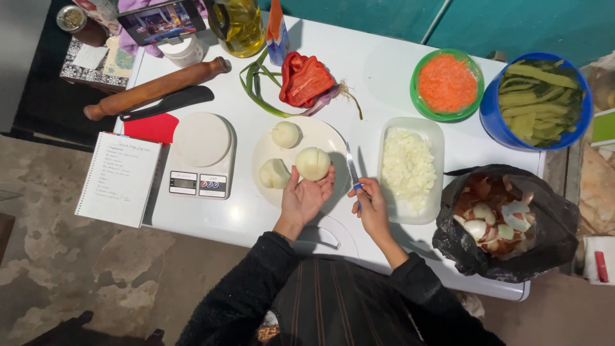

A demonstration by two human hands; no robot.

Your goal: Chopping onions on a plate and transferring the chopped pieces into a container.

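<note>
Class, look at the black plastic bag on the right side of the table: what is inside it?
The black bag holds onion skins and trimmings, reddish-brown peels and pale pieces piled at its open mouth. Whatever lies beneath that top layer is covered and cannot be seen.

I see through one head-worn camera, looking almost straight down on the white counter (397, 70) from fairly high (far edge at the frame's top), no second view
</note>
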